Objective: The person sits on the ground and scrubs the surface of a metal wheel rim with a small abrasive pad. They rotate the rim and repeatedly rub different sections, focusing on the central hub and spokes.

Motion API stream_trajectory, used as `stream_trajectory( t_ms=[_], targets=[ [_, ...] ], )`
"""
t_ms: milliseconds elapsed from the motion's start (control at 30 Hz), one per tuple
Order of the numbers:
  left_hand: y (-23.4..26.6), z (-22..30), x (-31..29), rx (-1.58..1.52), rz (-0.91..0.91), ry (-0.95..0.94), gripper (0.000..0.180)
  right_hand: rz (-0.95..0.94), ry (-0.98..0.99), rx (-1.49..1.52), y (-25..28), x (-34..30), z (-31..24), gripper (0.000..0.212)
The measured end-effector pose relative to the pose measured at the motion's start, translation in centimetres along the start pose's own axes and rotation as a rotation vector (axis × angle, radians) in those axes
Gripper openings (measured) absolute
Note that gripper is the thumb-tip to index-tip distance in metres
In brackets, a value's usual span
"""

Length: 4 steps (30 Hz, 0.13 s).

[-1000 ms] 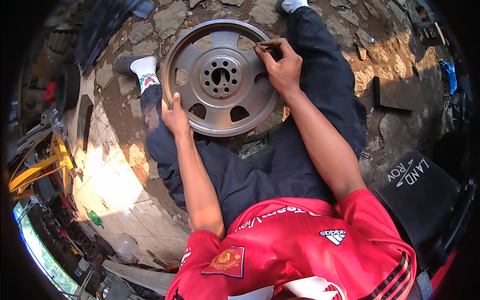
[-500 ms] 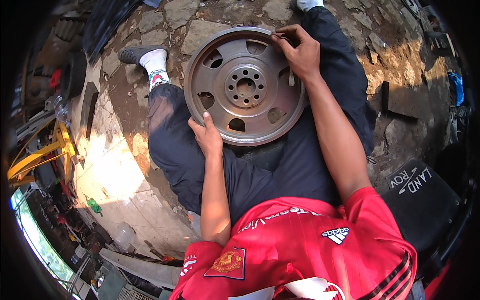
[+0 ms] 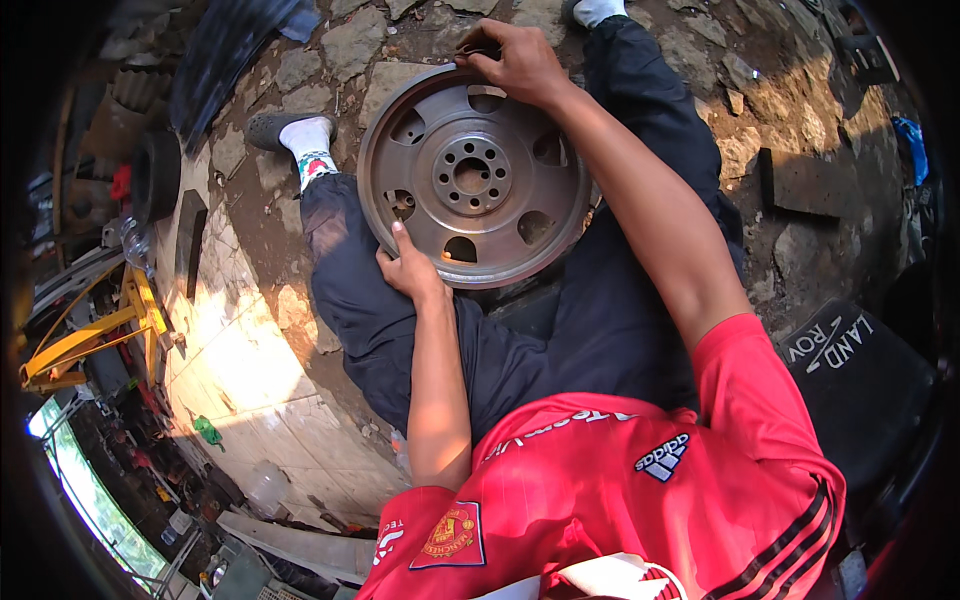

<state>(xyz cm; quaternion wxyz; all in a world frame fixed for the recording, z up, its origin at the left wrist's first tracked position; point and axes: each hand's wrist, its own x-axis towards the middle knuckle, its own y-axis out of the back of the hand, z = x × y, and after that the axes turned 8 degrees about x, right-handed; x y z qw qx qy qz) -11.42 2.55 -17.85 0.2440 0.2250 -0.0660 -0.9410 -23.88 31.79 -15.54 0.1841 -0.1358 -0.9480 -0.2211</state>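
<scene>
A round metal flywheel (image 3: 440, 231), brownish grey with a ring of bolt holes at its hub and several larger openings, rests tilted between my legs. My left hand (image 3: 415, 276) grips its lower left rim, thumb on the face and fingers hidden beneath. At the top of the rim, my right hand (image 3: 520, 62) is closed in a pinch on a small dark brown piece (image 3: 478, 48), which looks like folded sandpaper. That piece touches the rim's upper edge; most of it is covered by my fingers.
Stone paving and dirt lie beyond my feet. To the left are a pale tiled strip (image 3: 250, 370), a dark flat bar (image 3: 189, 243) and a yellow metal frame (image 3: 90, 340). A dark block (image 3: 805, 183) and a black seat-like panel (image 3: 850, 385) are on the right.
My right hand has slid leftward along the flywheel's rim, from its upper right to its top. My left hand keeps its hold at the lower left. The whole view has shifted slightly.
</scene>
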Motion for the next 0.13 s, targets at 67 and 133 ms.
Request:
stream_trajectory(
  t_ms=[67,133],
  targets=[
    [0.11,-0.07,-0.47,-0.012,-0.001,0.023,0.052,0.111,-0.028,0.032,0.28,-0.56,-0.62,0.028],
    [0.09,0.2,-0.27,-0.045,-0.008,0.041,0.054,0.152,-0.03,0.045,0.63,-0.28,-0.97,0.027]
  ],
)
